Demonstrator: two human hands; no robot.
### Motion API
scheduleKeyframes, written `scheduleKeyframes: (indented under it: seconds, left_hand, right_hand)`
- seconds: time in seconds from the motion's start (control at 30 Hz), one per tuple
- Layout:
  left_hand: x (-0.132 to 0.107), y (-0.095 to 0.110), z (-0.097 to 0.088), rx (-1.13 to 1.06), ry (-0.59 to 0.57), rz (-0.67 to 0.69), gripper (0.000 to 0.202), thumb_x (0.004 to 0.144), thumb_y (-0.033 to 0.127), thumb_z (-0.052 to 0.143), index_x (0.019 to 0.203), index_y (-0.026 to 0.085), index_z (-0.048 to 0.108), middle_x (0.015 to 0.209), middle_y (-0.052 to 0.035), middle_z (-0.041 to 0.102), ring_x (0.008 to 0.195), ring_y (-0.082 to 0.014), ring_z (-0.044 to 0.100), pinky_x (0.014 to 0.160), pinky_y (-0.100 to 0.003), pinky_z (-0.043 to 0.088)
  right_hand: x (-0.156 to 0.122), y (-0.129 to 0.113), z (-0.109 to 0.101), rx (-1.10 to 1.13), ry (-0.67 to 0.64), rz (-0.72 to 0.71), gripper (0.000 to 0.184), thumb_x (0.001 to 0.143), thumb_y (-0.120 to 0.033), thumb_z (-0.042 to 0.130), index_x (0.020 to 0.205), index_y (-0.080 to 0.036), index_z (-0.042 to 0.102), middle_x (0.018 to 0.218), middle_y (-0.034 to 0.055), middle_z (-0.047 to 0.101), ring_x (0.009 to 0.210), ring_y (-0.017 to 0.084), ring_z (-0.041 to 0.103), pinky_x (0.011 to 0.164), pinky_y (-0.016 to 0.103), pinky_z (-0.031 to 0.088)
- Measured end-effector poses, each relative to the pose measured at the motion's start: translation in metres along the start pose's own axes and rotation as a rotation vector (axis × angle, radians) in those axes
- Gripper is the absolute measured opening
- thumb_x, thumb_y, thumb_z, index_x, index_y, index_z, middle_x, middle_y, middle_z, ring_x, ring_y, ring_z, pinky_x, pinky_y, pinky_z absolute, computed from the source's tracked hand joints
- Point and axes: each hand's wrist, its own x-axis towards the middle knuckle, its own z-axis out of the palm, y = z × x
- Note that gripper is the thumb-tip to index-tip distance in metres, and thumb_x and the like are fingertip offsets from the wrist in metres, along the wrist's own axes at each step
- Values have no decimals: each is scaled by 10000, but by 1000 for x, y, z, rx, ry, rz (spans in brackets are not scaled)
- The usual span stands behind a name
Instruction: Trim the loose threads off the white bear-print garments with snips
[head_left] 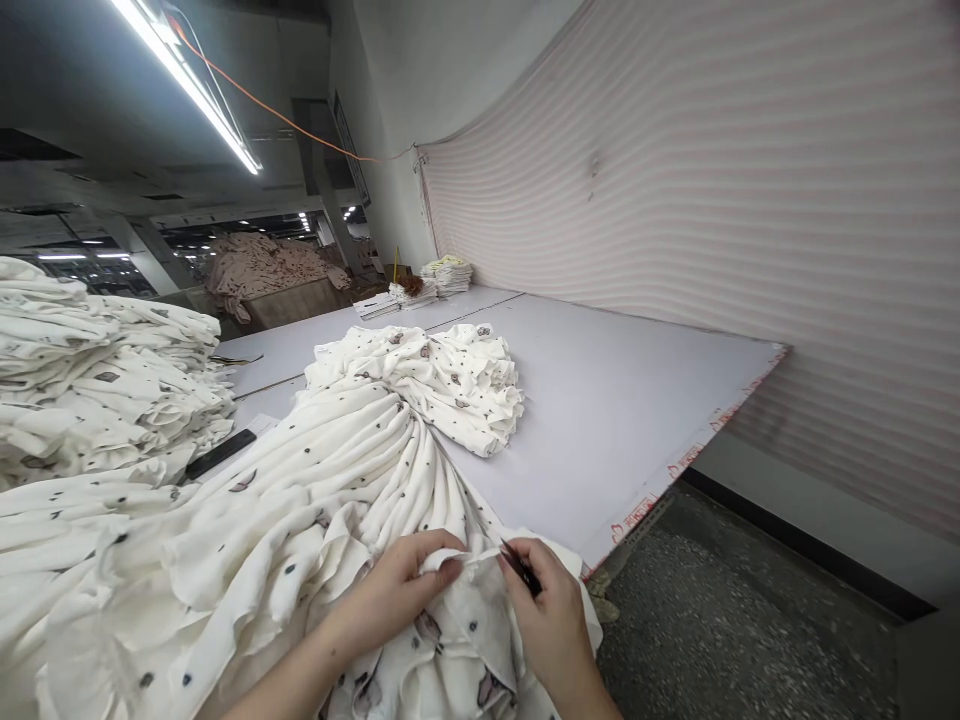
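Note:
White cloth (pixel 262 510) printed with small dark dots and purplish motifs lies in long gathered folds in front of me. My left hand (pixel 405 585) is closed, pinching an edge of this cloth between thumb and fingers. Close beside it, my right hand (pixel 553 615) is wrapped round small dark thread snips (pixel 523 570), their pointed end directed up and left toward the pinched edge. The right thumb rests near the same edge; whether it also grips the cloth, I cannot tell. Beyond my hands, a bunched end of the cloth (pixel 450 385) rests on the pale table (pixel 615 400).
At the left rises a tall heap of similar cloth (pixel 112 380), with a dark flat object (pixel 221 453) beside it. Folded stacks (pixel 448 275) stand at the table's far end. A pinkish cloth pile (pixel 262 268) is behind. Striped sheeting (pixel 675 180) hangs along the right.

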Motion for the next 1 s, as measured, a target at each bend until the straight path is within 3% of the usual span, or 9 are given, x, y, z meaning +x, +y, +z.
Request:
scheduleKeyframes:
  seconds: [0.1, 0.27, 0.5, 0.6, 0.7, 0.8, 0.87, 1.0]
  left_hand:
    - [4, 1, -3, -93, -9, -45, 238, 895, 376, 517, 1011, 231, 665, 991, 3, 694, 978, -223, 609, 873, -295, 441]
    - [4, -1, -1, -226, -14, -1, 233, 886, 391, 549, 972, 211, 670, 938, 0, 687, 953, -216, 605, 885, -293, 438]
    - [4, -4, -1, -184, -30, -13, 249, 857, 342, 596, 1083, 252, 648, 1111, 0, 669, 1113, -227, 557, 995, -306, 372]
    - [4, -6, 1, -235, 9, -77, 220, 838, 360, 616, 1004, 223, 659, 948, 7, 677, 957, -209, 587, 872, -282, 419]
    - [3, -7, 5, -317, 71, -81, 222, 831, 401, 625, 910, 194, 640, 766, 31, 608, 786, -167, 544, 754, -253, 412]
    - [3, -7, 8, -367, 111, -52, 269, 820, 445, 630, 846, 177, 619, 729, 30, 574, 732, -151, 503, 705, -239, 399]
    - [3, -7, 9, -380, 133, -39, 284, 816, 462, 623, 825, 178, 604, 708, 34, 554, 690, -143, 479, 663, -231, 387]
    - [2, -7, 13, -344, 173, -21, 273, 826, 450, 605, 817, 177, 598, 716, 30, 539, 691, -140, 458, 658, -227, 371]
  right_hand:
    - [10, -4, 2, 84, 10, 18, 106, 900, -273, 519, 927, -206, 596, 827, 32, 683, 753, 181, 660, 645, 224, 510]
    - [6, -7, 14, 87, -6, -129, 199, 869, -199, 555, 1048, -227, 638, 986, 45, 714, 931, 193, 673, 812, 237, 518]
    - [8, -8, 29, 27, 59, -155, 142, 924, -231, 435, 961, -210, 571, 786, 15, 684, 701, 161, 670, 636, 204, 487]
    - [13, -15, 32, 58, 102, -113, 163, 949, -295, 410, 890, -209, 535, 690, -5, 622, 594, 144, 610, 566, 202, 463]
    - [14, -20, 28, 107, 72, -85, 168, 958, -312, 431, 896, -212, 551, 745, 8, 642, 654, 148, 624, 610, 203, 484]
    - [8, -20, 16, 89, 54, -148, 125, 907, -286, 523, 978, -213, 595, 900, 52, 649, 834, 185, 641, 729, 234, 505]
    - [3, -18, 9, 69, 32, -159, 157, 863, -282, 572, 998, -217, 616, 917, 58, 639, 850, 196, 638, 731, 240, 509]
    - [-1, -20, 0, -28, -88, -51, 204, 863, -286, 551, 1026, -240, 665, 899, 40, 666, 830, 199, 656, 698, 242, 507]
